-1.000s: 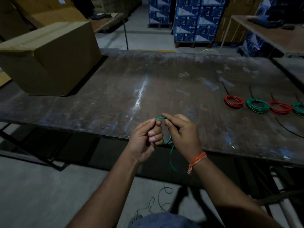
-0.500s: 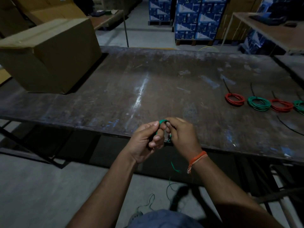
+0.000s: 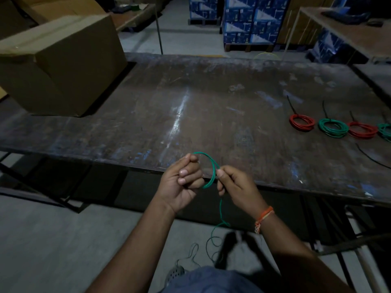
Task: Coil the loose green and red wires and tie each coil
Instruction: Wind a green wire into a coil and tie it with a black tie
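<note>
where the green wire [image 3: 212,168] arcs in a small loop just over the near edge of the table [image 3: 190,102], both hands grasp it: the left hand [image 3: 182,182] is curled tight around the loop's left side, and the right hand [image 3: 234,185] pinches the strands between thumb and fingertip on the right. below the right hand the wire drops to the floor in loose curls, and its end is lost in the dark near a blurred shoe. four tied coils lie in a row far right on the table, a red coil [image 3: 301,123], a green coil [image 3: 333,127], another red one [image 3: 362,130], and a green one [image 3: 385,132] cut off by the frame. a cardboard box [image 3: 61,64] sits on the far left corner. between box and coils the worn tabletop is bare.
</note>
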Action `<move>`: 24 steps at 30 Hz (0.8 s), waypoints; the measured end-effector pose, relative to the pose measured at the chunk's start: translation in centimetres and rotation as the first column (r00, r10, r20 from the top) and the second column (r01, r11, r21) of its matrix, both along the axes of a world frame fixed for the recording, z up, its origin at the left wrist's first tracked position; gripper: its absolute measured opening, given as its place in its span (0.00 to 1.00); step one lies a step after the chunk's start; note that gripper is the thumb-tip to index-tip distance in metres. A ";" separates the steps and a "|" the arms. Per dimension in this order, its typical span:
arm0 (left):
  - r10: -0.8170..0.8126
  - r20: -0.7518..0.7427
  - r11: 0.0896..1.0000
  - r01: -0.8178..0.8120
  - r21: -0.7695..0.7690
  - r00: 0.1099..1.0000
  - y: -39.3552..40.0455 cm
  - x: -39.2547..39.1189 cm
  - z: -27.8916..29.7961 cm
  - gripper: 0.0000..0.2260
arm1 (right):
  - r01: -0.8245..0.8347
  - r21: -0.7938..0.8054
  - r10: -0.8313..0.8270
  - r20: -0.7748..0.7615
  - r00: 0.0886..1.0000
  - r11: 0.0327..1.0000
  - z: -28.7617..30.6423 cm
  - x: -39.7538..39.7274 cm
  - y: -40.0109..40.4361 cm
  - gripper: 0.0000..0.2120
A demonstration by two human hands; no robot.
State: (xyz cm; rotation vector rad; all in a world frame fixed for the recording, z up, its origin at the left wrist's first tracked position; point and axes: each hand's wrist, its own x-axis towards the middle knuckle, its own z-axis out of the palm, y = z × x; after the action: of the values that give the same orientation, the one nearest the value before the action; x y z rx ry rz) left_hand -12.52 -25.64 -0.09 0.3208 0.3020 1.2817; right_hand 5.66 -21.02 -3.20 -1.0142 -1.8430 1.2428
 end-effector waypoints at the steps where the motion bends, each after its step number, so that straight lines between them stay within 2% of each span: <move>1: 0.003 0.074 1.000 -0.003 -0.002 0.997 0.1 -0.5 -0.1 0.15 | -0.006 -0.051 0.005 -0.019 1.000 0.999 -0.7 0.4 -0.3 0.10; 3: 0.033 0.191 0.999 -0.034 0.005 0.981 0.2 -1.5 -0.1 0.13 | 0.016 -0.131 -0.022 -0.043 0.999 0.991 -2.3 1.4 -0.9 0.05; 6: 0.098 0.242 0.994 -0.105 0.015 0.965 0.4 -2.8 -0.3 0.10 | 0.072 -0.143 -0.072 0.004 0.997 0.987 -4.1 2.7 -1.7 0.07; 9: 0.188 0.223 0.982 -0.187 -0.025 0.957 0.6 -3.6 -0.7 0.11 | 0.090 0.010 -0.091 0.135 0.987 0.996 -4.2 3.5 -2.1 0.08; 11: 0.259 0.183 0.966 -0.248 -0.078 0.948 0.7 -3.6 -0.8 0.11 | 0.042 0.151 -0.071 0.189 0.979 0.988 -3.2 3.7 -2.2 0.06; 14: 0.377 -0.011 0.915 -0.374 -0.151 0.926 1.0 -3.2 -0.2 0.11 | -0.058 0.349 -0.029 0.239 0.971 0.935 -1.3 3.4 -1.9 0.04; 17: 0.424 -0.207 0.881 -0.455 -0.133 0.882 1.4 -2.4 0.2 0.13 | -0.096 0.458 -0.013 0.229 0.973 0.884 0.7 2.6 -1.8 0.07; 21: 0.406 -0.377 0.888 -0.457 -0.052 0.833 1.6 -1.7 0.0 0.12 | -0.121 0.563 -0.021 0.239 0.971 0.818 3.1 1.4 -2.1 0.09; 24: 0.376 -0.553 0.905 -0.422 0.047 0.744 1.4 -1.0 -0.1 0.13 | -0.127 0.641 -0.024 0.222 0.975 0.757 4.6 0.5 -2.1 0.05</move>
State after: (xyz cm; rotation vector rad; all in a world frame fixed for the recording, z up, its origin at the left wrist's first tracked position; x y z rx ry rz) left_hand -13.56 -24.27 -0.21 0.5812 0.9631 1.5792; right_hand 6.12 -23.11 1.45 -0.7121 -2.2492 0.4266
